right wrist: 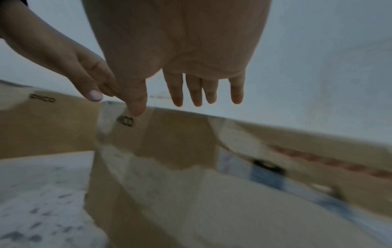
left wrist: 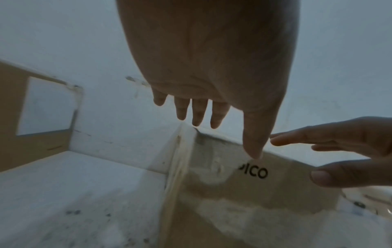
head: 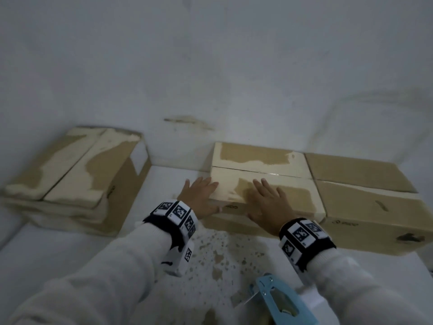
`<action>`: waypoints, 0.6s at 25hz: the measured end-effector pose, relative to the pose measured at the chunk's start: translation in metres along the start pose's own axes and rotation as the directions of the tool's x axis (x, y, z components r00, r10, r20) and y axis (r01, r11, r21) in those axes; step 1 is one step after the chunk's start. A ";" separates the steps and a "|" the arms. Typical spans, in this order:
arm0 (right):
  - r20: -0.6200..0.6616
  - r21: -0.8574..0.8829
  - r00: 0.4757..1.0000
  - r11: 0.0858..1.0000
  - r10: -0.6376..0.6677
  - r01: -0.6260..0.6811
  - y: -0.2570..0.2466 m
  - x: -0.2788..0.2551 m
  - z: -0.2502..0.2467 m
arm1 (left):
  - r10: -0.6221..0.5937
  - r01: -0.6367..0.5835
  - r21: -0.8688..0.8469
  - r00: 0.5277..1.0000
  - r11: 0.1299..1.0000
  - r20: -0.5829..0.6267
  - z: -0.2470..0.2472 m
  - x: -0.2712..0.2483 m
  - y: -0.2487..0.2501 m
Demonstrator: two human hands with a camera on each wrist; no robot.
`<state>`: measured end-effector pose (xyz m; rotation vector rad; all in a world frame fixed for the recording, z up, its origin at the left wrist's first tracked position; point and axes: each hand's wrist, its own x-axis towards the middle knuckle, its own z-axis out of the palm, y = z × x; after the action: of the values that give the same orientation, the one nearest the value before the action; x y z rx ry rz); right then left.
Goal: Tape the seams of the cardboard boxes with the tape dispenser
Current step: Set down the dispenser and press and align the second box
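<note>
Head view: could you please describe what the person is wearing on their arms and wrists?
Both arms are in loose white knitted sleeves. Each wrist carries a black band set with white blocks that bear black-and-white square fiducial markers. The left hand and right hand are bare, with no gloves or rings visible. One fingernail looks pale-polished in the right wrist view.

The pictures are dim and a bit grey-blue. Soft, even light is seen in the head view, and only faint shadows are cast under the hands. A thin bright line of glare is seen along the seam of the middle box (head: 262, 181). The head view is bent at its edges, and the tape dispenser (head: 278, 301) at the bottom is blurred. In the wrist views the left hand (left wrist: 210, 55) and the right hand (right wrist: 180, 42) are shown dark against the pale wall. The right wrist view is smeared, most of all low down and to the right.
</note>
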<state>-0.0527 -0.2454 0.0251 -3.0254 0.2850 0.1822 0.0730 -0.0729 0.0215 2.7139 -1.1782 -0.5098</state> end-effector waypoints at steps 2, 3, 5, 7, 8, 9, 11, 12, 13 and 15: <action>0.005 -0.010 0.995 0.995 -0.099 0.099 -0.036 0.010 -0.002 | -0.040 0.040 -0.015 0.998 0.999 -0.046 -0.004 -0.021 -0.025; 0.009 -0.007 0.989 0.989 -0.147 0.147 -0.057 0.017 -0.004 | -0.066 0.064 -0.026 0.996 0.998 -0.066 -0.007 -0.032 -0.040; 0.014 0.008 0.973 0.973 -0.231 0.231 -0.098 0.032 -0.006 | -0.111 0.104 -0.065 0.989 0.992 -0.101 -0.016 -0.052 -0.073; 0.019 0.020 0.953 0.953 -0.303 0.303 -0.142 0.051 -0.007 | -0.137 0.130 -0.054 0.981 0.990 -0.141 -0.027 -0.074 -0.110; 0.030 0.031 0.942 0.942 -0.334 0.333 -0.165 0.061 -0.005 | -0.147 0.144 -0.033 0.978 0.989 -0.149 -0.032 -0.085 -0.130; 0.044 0.049 0.930 0.930 -0.365 0.363 -0.190 0.071 -0.004 | -0.171 0.170 -0.021 0.974 0.985 -0.146 -0.036 -0.096 -0.153; 0.060 0.084 0.910 0.910 -0.411 0.406 -0.236 0.088 -0.001 | -0.226 0.229 0.008 0.966 0.973 -0.128 -0.040 -0.113 -0.196; 0.055 0.101 0.905 0.904 -0.421 0.415 -0.256 0.096 0.002 | -0.253 0.260 0.050 0.960 0.964 -0.118 -0.040 -0.120 -0.216; 0.058 0.120 0.904 0.902 -0.422 0.414 -0.278 0.103 0.006 | -0.285 0.297 0.111 0.952 0.949 -0.107 -0.040 -0.127 -0.238; 0.099 0.164 0.910 0.909 -0.402 0.384 -0.307 0.117 0.018 | -0.354 0.367 0.238 0.930 0.899 -0.097 -0.035 -0.134 -0.274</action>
<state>0.1179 0.0362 0.0185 -2.8354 -0.3128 0.3098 0.1874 0.2117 0.0169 3.1679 -0.7696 -0.3457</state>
